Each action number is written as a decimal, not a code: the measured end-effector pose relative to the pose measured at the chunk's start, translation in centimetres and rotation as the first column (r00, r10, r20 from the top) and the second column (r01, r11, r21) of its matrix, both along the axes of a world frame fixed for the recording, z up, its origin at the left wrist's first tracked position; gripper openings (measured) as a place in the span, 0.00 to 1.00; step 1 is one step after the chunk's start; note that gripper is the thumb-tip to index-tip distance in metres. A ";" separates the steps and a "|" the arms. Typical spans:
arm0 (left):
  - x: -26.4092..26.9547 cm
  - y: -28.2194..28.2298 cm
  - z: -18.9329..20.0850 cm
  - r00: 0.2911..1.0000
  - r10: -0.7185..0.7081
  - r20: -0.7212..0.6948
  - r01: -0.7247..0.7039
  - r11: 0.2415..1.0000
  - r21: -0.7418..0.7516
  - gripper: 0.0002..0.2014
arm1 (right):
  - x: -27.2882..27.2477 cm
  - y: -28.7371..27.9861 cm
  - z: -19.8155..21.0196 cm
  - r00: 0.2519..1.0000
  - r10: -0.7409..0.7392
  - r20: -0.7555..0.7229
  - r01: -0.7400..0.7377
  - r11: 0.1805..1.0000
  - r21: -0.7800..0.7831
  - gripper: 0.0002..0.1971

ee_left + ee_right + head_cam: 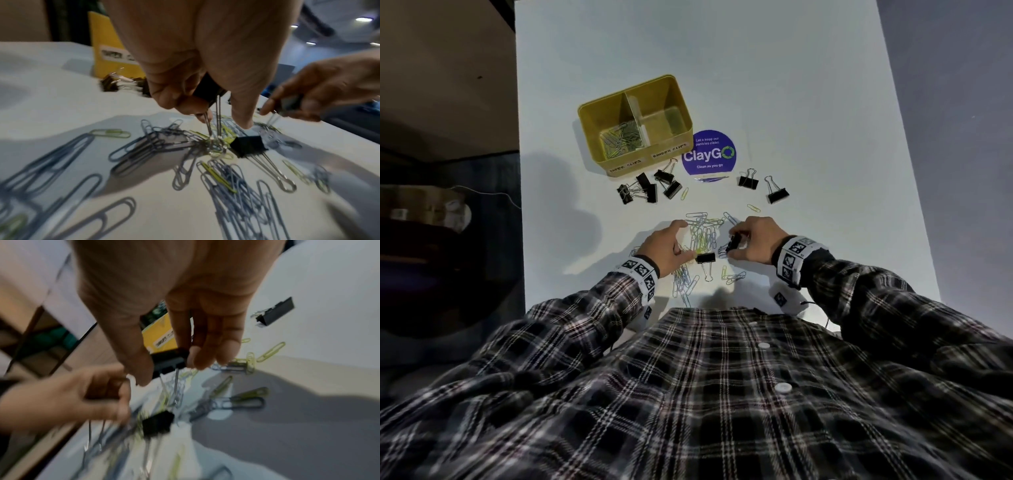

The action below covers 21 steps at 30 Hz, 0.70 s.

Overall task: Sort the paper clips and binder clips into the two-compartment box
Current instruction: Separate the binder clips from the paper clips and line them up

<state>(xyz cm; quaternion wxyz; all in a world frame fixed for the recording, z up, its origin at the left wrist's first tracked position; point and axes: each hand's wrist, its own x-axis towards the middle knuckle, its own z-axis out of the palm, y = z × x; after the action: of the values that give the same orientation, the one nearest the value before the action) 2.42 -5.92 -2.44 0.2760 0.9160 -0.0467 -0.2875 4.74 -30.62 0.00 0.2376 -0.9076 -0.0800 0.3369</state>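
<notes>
A yellow two-compartment box [619, 163] stands at the back; its left side holds several paper clips, and its right side looks bare. Loose blue and yellow-green paper clips [702, 233] lie heaped between my hands. My left hand [213, 113] grips a black binder clip [205, 91] with its wire handles hanging down; in the head view that clip is hidden under the left hand [685, 240]. My right hand [734, 245] pinches another black binder clip [168, 360] between thumb and fingers. A third binder clip [705, 257] lies on the table between the hands.
Several black binder clips [650, 186] lie just in front of the box, and two more [748, 181] sit to the right. A round purple ClayGo sticker [709, 152] lies beside the box. The white table's [808, 102] left edge runs close to the box.
</notes>
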 end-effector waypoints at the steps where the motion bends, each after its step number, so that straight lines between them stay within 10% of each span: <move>1: -0.1 -0.4 0.3 0.995 -0.094 0.024 0.093 0.994 0.049 0.28 | 0.3 -0.1 0.3 0.998 -0.045 -0.052 0.045 0.999 0.004 0.25; 7: -0.7 -3.0 0.4 0.858 -0.505 0.096 0.490 0.860 0.144 0.23 | 2.8 -0.4 1.4 0.958 -0.254 -0.133 0.263 0.963 0.052 0.23; 21: 0.7 -4.8 1.2 0.624 -0.781 0.007 0.725 0.582 0.368 0.25 | 7.6 4.1 -0.6 0.885 -0.452 0.115 0.434 0.888 0.151 0.30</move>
<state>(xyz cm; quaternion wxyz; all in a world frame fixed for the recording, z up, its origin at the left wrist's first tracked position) 3.13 -10.69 -1.25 -0.0351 0.8616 -0.4060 -0.3027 12.29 -26.48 -0.56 0.3562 -0.9081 0.0920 0.2002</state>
